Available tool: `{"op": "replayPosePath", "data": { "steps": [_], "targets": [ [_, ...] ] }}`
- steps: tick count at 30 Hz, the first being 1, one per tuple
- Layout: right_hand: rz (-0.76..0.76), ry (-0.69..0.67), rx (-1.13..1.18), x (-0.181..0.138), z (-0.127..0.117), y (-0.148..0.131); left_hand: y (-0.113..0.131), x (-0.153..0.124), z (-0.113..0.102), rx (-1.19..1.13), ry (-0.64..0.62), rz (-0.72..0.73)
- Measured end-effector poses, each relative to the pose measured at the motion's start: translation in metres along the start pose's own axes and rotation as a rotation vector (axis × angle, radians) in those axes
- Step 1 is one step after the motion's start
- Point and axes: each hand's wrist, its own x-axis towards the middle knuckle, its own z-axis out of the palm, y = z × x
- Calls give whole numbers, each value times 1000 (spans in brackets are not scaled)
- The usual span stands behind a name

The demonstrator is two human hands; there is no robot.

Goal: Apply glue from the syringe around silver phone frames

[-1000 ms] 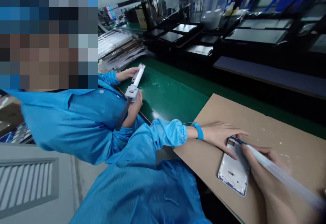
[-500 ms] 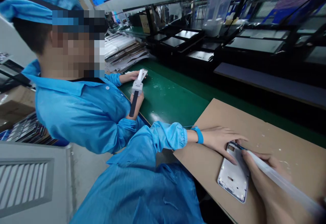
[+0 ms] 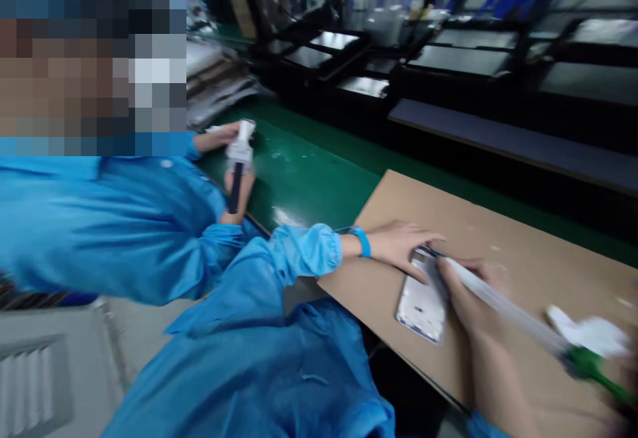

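A white phone housing lies on the brown cardboard sheet, slightly slanted. My left hand, with a blue band at its wrist, grips the upper end, its thumb on the inner face and its fingers around the far edge. In my right hand is a long translucent dispensing syringe with a green rear end. Its blue tip meets the housing's upper edge near my left fingers; exact contact is blurred.
At left, a co-worker in blue holds a white device with a dark handle over the green bench top. A crumpled white wipe lies right of my right hand. Black racks with panels and a grey shelf board stand behind.
My view has swung right and down, so everything sits further left and higher. The white wipe and the syringe's green end have come into view. Both hands keep their places at the housing.
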Motion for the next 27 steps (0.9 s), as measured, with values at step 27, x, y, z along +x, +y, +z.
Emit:
{"op": "replayPosePath", "data": {
  "steps": [27],
  "targets": [
    [166,13,113,-11,-1,-6,9,-7,-4,-24,8,-78]
  ]
}}
